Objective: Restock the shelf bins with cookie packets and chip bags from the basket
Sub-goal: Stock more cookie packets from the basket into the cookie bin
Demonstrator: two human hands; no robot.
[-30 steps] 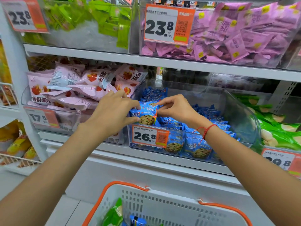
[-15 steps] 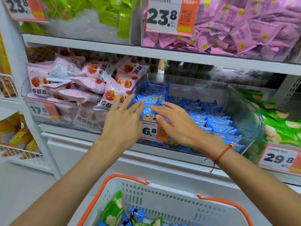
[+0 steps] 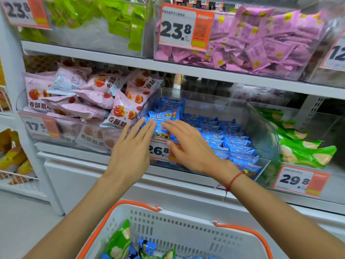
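Blue cookie packets [image 3: 214,128] fill a clear shelf bin [image 3: 261,126] on the middle shelf. My left hand [image 3: 130,152] and my right hand [image 3: 190,146] lie side by side at the bin's front left corner, fingers straight. Their fingertips touch the topmost blue packets [image 3: 162,116] stacked there. Neither hand holds anything. Below, a white basket [image 3: 186,227] with orange handles holds green chip bags [image 3: 119,242] and a few blue cookie packets [image 3: 147,247].
Pink snack bags [image 3: 89,98] fill the bin to the left, green chip bags [image 3: 302,146] the bin to the right. The upper shelf carries bins of green packets [image 3: 119,19] and pink packets [image 3: 261,40]. Price tags [image 3: 158,150] hang on the bin fronts.
Both hands let go of the blue packet they gripped a second ago. They now lie flat with straight fingers on the front stack. The view has dropped, showing more of the basket.
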